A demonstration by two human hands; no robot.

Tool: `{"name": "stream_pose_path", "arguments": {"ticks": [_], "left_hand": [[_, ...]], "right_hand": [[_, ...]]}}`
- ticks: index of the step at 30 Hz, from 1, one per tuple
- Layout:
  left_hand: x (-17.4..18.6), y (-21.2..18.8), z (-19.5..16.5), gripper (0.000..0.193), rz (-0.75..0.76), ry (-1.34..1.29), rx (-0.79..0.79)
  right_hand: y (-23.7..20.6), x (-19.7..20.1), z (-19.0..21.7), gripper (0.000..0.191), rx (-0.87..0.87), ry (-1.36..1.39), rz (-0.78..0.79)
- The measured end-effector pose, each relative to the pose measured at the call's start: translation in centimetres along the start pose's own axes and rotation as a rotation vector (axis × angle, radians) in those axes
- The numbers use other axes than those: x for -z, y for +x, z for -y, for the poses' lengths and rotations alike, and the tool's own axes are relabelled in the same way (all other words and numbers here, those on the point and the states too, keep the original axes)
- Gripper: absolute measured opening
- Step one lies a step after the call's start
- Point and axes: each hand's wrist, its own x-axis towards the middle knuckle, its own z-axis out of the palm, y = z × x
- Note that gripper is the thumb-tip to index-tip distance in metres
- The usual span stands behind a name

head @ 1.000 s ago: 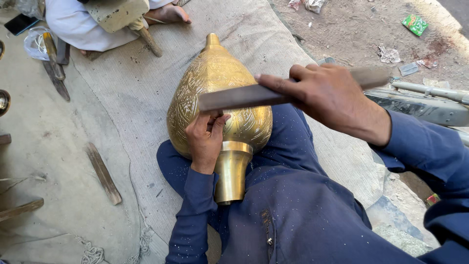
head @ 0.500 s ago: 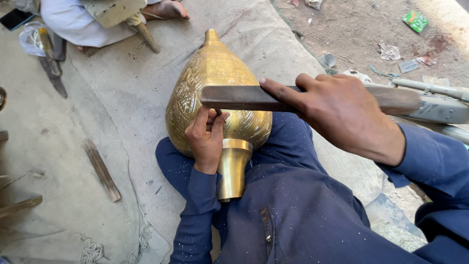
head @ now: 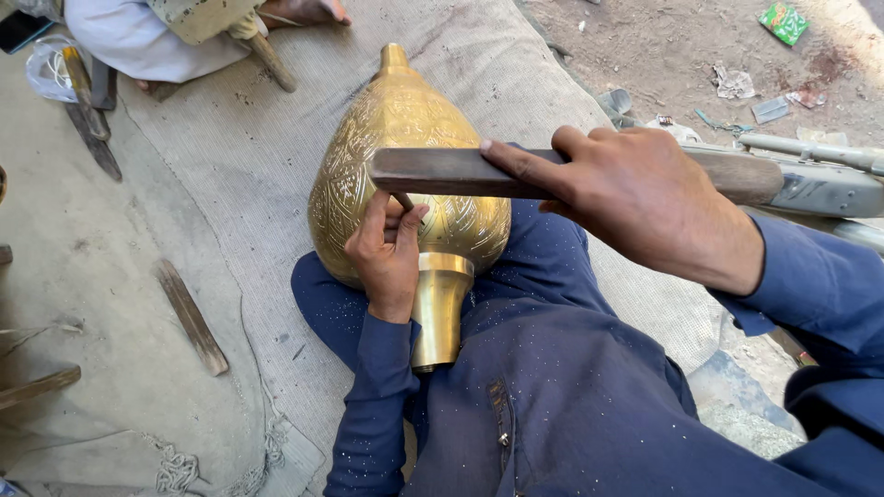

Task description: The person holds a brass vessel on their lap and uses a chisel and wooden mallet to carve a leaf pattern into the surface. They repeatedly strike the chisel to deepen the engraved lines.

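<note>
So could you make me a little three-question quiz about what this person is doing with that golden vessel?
1. True or false: the brass vessel lies on its side across the person's lap.
2. Which hand holds the flat wooden bar? A) left B) right C) neither
3. Fill in: the left hand pinches a small ____ against the vessel's engraved surface.

Key
1. True; its narrow tip points away from the person.
2. B; the right hand grips it above the vessel.
3. Punch, a thin chisel-like tool, mostly hidden by the fingers.
</note>
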Motion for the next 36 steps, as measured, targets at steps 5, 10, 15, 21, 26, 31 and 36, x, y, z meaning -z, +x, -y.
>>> {"name": "stream_pose_path", "arguments": {"ticks": [5, 10, 15, 21, 26, 31, 36], "left_hand": [[0.0, -0.6, 0.4, 0.035, 0.012, -0.021, -0.036], [0.0, -1.1, 0.9, 0.03, 0.002, -0.027, -0.094], [-0.2, 0.2, 1.1, 0.03, -0.045, -0.111, -0.05], [0.1, 1.4, 0.5, 0.047, 0.057, -0.054, 0.071], [0.0, 1.4, 0.4, 0.048, 0.031, -0.011, -0.022], [-0.1, 1.3, 0.4, 0.048, 0.022, 0.047, 0.019], [-0.1, 1.0, 0.2, 0.041, 0.01, 0.008, 0.028]], "right_hand": [[-0.4, -0.5, 0.0, 0.068, -0.001, 0.035, -0.036], [-1.3, -0.7, 0.5, 0.068, 0.028, 0.175, -0.198], [-1.0, -2.0, 0.2, 0.071, -0.113, 0.04, 0.005], [0.0, -3.2, -1.7, 0.073, -0.098, -0.059, 0.123], [0.4, -1.9, -1.8, 0.074, -0.064, 0.263, -0.243], [1.6, 0.0, -1.2, 0.07, -0.015, 0.032, -0.177], [1.7, 0.9, -0.4, 0.07, 0.042, -0.174, -0.049]]}}
